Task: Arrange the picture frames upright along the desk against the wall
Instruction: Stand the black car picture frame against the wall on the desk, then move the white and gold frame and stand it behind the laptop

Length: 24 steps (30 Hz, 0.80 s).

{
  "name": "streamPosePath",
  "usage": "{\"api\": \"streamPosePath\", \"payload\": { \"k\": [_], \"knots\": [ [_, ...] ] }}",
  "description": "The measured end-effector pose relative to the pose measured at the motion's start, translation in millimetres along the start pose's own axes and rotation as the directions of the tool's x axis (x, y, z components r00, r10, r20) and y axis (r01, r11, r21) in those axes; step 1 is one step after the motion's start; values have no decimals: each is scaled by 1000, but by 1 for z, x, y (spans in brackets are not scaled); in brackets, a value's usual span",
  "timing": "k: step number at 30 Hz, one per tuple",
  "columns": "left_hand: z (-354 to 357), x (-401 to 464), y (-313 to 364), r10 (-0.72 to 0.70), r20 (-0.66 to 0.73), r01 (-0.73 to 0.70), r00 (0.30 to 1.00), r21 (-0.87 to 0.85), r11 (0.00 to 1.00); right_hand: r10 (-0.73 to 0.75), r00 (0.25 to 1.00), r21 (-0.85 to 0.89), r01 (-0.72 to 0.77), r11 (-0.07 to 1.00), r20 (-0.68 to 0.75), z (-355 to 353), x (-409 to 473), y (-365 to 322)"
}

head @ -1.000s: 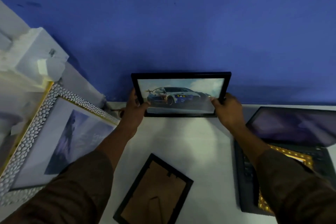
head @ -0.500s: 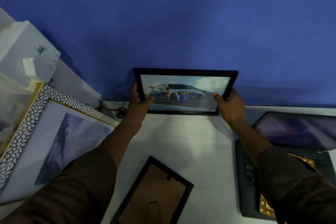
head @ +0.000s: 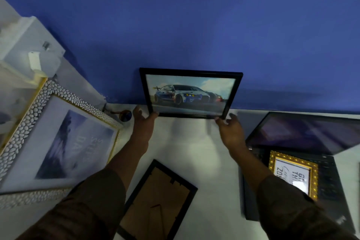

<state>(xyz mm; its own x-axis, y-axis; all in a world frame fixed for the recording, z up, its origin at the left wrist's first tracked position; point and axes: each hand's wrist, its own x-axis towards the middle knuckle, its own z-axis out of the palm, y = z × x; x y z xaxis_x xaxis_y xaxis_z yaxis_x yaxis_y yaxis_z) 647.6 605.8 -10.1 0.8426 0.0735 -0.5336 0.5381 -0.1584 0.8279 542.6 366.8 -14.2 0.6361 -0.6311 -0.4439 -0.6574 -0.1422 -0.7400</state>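
Observation:
A black-framed car picture (head: 190,93) stands upright on the white desk (head: 191,142), its top leaning on the blue wall (head: 194,25). My left hand (head: 143,122) pinches its lower left corner, thumb in front. My right hand (head: 230,129) holds the lower right corner with loose fingertips. A second black frame (head: 157,198) lies face down near me between my forearms, its brown backing and stand showing. A large white pebble-edged frame (head: 58,138) leans at the left. A small gold frame (head: 292,175) lies flat on a laptop at the right.
An open laptop (head: 311,132) takes up the desk's right side, its screen tilted back toward the wall. White foam blocks (head: 29,54) stack up at the far left. A small round dark object (head: 125,116) sits by the wall, left of my left hand.
The car picture moved back to the wall and now rests on the desk. Both hands slid down from its sides to its bottom corners, and the right hand's fingers loosened.

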Motion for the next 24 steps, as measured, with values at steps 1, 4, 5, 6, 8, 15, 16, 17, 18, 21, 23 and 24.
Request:
{"api": "streamPosePath", "payload": {
  "k": [1, 4, 5, 6, 8, 15, 16, 17, 18, 21, 23, 24],
  "knots": [
    [-3, -8, -8, -21, -12, 21, 1000, -21, 1000, 21, 999, -5, -20, 1000, 43, 4, -6, 5],
    [-19, -40, -33, -68, -57, 64, 996, -83, 995, 51, 980, -45, -43, 998, 191, 12, -26, 11],
    [-28, -52, -42, -87, -79, 79, 993, -99, 992, 45, 968, -61, -31, 998, 246, 16, -33, 10],
    [-37, -64, -50, -106, -101, 94, 989, -110, 989, 32, 957, -77, -10, 997, 290, 21, -39, 7],
    [-54, -84, -64, -148, -148, 129, 978, -127, 983, -6, 939, -105, 45, 993, 345, 31, -46, -3],
    [-129, -156, -105, -253, -406, 113, 878, -339, 934, -194, 799, -176, 349, 920, 569, 99, -88, -57],
    [-140, -163, -109, -255, -448, 102, 857, -337, 936, -210, 773, -177, 383, 907, 598, 109, -95, -64],
    [-149, -169, -111, -251, -484, 88, 838, -334, 938, -225, 748, -169, 411, 896, 624, 118, -101, -72],
    [-155, -172, -111, -246, -505, 82, 827, -324, 942, -237, 731, -163, 431, 887, 640, 124, -104, -78],
    [-178, -177, -111, -202, -556, 32, 806, -300, 953, -305, 657, -136, 531, 836, 689, 151, -117, -101],
    [-190, -174, -110, -154, -559, -3, 815, -269, 963, -343, 618, -111, 577, 809, 708, 167, -123, -117],
    [-196, -171, -110, -133, -554, -14, 822, -253, 967, -352, 608, -103, 587, 803, 712, 174, -125, -124]
  ]
}}
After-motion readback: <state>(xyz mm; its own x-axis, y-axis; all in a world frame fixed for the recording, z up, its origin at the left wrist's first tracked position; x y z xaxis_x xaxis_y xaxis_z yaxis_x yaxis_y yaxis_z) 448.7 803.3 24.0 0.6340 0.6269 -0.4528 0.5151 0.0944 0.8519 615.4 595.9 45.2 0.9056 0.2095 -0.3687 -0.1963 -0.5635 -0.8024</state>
